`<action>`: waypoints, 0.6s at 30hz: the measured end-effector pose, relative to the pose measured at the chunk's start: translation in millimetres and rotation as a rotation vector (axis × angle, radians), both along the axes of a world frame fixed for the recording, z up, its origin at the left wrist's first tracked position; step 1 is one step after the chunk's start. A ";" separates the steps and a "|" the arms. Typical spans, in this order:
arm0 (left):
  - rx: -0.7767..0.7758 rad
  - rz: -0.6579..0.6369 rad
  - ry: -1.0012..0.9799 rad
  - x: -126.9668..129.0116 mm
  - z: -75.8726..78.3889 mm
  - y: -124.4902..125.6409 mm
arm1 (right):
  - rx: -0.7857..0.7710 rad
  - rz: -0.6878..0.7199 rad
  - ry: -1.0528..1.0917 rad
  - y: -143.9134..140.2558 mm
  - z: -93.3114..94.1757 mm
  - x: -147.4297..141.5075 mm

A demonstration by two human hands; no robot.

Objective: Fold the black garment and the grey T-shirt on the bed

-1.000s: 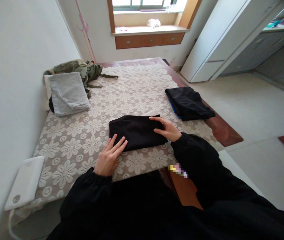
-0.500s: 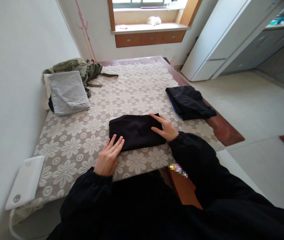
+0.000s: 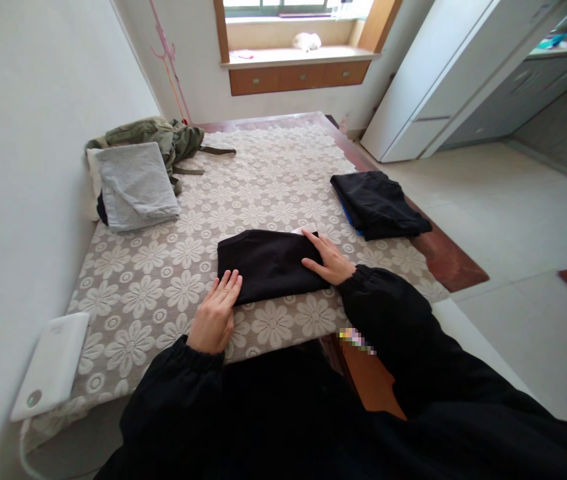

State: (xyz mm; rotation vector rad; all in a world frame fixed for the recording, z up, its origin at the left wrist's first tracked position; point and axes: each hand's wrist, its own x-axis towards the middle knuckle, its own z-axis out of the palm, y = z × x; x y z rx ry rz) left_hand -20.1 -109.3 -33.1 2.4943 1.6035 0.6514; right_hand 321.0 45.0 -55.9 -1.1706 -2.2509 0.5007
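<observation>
A folded black garment (image 3: 273,267) lies flat on the flower-patterned lace tablecloth (image 3: 138,293), close to the table's near edge. My left hand (image 3: 216,310) rests open on its near left corner, fingers stretched out. At the opposite end, my right hand (image 3: 329,259) lies open over the right edge, thumb apart from the fingers. Neither hand grips the cloth. A small bit of white shows at the garment's far edge beside my right fingertips. The exact kind of garment cannot be made out.
To the right lies a stack of folded dark clothes (image 3: 378,203) with some blue beneath. At the left, a folded grey garment (image 3: 138,187) sits by an olive-green backpack (image 3: 178,143). A white device with a cable (image 3: 53,363) occupies the near left corner.
My left fingers have slid slightly left toward the garment's corner. My right fingertips have shifted a little, and the garment's far right edge sits slightly lower.
</observation>
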 end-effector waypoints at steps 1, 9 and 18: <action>-0.002 0.005 0.002 -0.1 -0.7 -0.1 | 0.012 0.006 0.008 -0.5 0.7 0.6; 0.003 0.030 -0.013 0.8 -5.8 -0.8 | -0.007 -0.021 -0.016 -1.7 6.6 -0.1; 0.010 0.002 0.055 4.8 9.1 -1.8 | 0.034 -0.106 -0.082 -7.2 6.2 -0.8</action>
